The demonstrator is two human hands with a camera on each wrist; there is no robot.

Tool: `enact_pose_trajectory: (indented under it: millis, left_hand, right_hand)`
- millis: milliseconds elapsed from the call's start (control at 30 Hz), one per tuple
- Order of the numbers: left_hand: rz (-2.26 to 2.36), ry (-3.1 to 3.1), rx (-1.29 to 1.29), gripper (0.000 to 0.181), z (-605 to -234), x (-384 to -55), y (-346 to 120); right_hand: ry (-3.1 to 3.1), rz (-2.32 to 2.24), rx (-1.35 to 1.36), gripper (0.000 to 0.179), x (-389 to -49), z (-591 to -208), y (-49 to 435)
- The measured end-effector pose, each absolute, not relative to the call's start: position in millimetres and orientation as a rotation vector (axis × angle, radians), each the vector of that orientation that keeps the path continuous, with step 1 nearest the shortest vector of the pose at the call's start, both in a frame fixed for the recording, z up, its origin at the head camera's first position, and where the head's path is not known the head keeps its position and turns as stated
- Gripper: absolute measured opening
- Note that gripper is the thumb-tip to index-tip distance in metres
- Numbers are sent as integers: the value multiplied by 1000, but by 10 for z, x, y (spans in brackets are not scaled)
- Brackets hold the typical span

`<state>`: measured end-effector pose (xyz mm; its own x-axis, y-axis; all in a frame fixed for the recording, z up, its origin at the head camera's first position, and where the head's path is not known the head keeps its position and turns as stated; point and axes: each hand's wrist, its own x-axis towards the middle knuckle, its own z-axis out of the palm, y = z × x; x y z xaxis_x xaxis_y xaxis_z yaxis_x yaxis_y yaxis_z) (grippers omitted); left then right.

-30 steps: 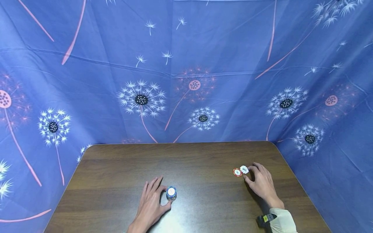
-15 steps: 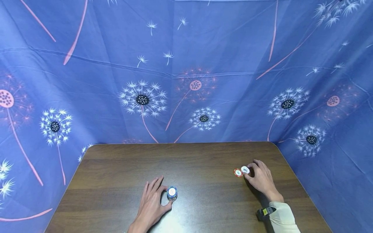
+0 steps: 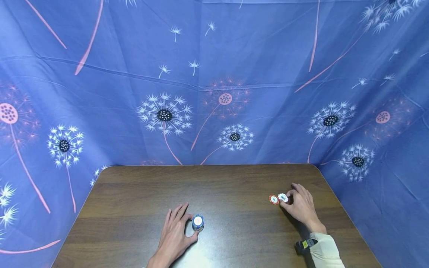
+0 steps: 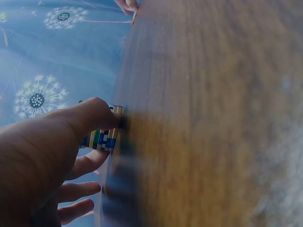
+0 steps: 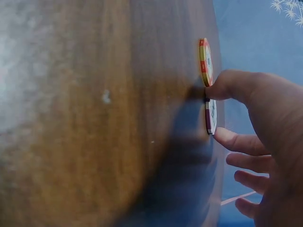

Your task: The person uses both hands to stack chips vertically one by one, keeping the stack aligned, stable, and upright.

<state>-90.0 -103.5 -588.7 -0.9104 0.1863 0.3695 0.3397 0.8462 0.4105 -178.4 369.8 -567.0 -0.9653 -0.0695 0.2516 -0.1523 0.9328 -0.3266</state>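
A short stack of poker chips [image 3: 198, 221] with a blue-edged chip on top stands on the table. My left hand [image 3: 173, 235] holds it between thumb and index finger, the other fingers spread. In the left wrist view, the stack's striped edges [image 4: 105, 139] show behind my thumb. Toward the far right, my right hand [image 3: 302, 209] pinches a white poker chip [image 3: 283, 197] marked 500 by its edges. A red poker chip [image 3: 273, 199] marked 5 lies just left of it. In the right wrist view, the red chip [image 5: 206, 61] sits beyond my thumb.
The brown wood-grain table [image 3: 231, 190] has rounded far corners. Behind it and at both sides hangs a blue cloth [image 3: 268, 56] with dandelion prints. A dark wrist device [image 3: 303, 245] is worn by my right sleeve [image 3: 324, 248].
My right thumb and index finger have come together on the white chip, which has shifted slightly right and nearer. The left hand keeps its hold on the stack.
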Motion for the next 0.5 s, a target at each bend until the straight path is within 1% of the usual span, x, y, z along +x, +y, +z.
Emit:
enact_pose_trajectory:
  millis: [500]
  left_hand:
    - [-677,-2708,-398,44,-5891,-895,-1036]
  right_hand:
    - [-2756,507,147,33,-1597,-5770,3733]
